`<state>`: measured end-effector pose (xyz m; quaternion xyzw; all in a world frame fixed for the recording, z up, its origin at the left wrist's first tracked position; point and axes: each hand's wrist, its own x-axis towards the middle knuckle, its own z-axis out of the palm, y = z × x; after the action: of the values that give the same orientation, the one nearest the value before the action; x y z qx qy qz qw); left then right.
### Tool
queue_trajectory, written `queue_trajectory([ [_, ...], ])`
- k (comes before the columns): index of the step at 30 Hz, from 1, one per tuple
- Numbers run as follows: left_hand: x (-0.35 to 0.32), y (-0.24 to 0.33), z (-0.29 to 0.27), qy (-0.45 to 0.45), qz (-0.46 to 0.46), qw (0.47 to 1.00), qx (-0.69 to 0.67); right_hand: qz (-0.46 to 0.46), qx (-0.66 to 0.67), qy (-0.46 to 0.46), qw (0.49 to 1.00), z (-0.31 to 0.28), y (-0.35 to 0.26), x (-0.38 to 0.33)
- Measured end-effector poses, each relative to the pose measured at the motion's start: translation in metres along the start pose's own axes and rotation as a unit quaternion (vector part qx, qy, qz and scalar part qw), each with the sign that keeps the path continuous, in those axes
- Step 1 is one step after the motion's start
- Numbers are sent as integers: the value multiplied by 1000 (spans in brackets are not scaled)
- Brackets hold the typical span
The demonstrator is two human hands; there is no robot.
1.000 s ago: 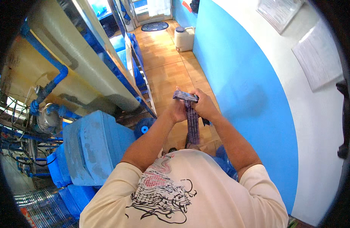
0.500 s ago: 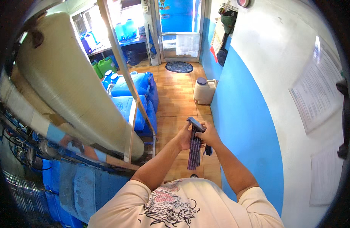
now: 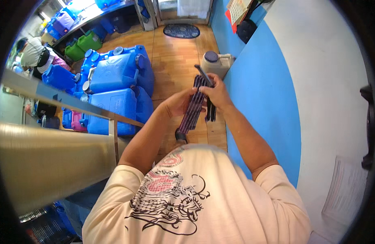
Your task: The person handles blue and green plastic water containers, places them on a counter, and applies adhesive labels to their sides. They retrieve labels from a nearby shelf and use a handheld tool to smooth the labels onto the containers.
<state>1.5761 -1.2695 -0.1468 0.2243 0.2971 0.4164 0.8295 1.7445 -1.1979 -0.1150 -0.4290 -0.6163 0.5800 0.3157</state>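
Blue jugs (image 3: 114, 74) stand left, cream canister (image 3: 217, 68) ahead; both hands' fingers (image 3: 208, 90) clamp striped strips (image 3: 191, 112).

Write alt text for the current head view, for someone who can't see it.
A person's left hand and right hand hold dark striped strips over a tan floor. Blue jugs stand at left; a whitish jug stands ahead, beside a blue-and-white wall.

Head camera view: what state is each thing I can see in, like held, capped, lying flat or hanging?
Dark striped strips: held in both hands, lower ends hanging free
Left hand: closed on the strips
Right hand: closed on the strips
Cream jug: upright on the floor, dark cap on
Blue containers: crowded together, caps on some
Oval mat: lying flat
Co-worker: bent forward
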Motion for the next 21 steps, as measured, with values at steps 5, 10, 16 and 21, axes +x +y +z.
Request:
queue_trajectory([
  [5, 51, 73, -43, -54, -30, 997, -52, -6, 63, 14, 998, -5, -6, 99],
  [10, 111, 150, -88, -39, -29, 998, -47, 32, 43, 21, 998, -18, -31, 210],
  [16, 183, 225, -151, -42, 32, 996, -70, 52, 49, -13, 997, -24, -31, 352],
  [21, 226, 295, -193, 3, 75, 995, -70, 34, 22, -55, 998, -19, -44, 464],
])
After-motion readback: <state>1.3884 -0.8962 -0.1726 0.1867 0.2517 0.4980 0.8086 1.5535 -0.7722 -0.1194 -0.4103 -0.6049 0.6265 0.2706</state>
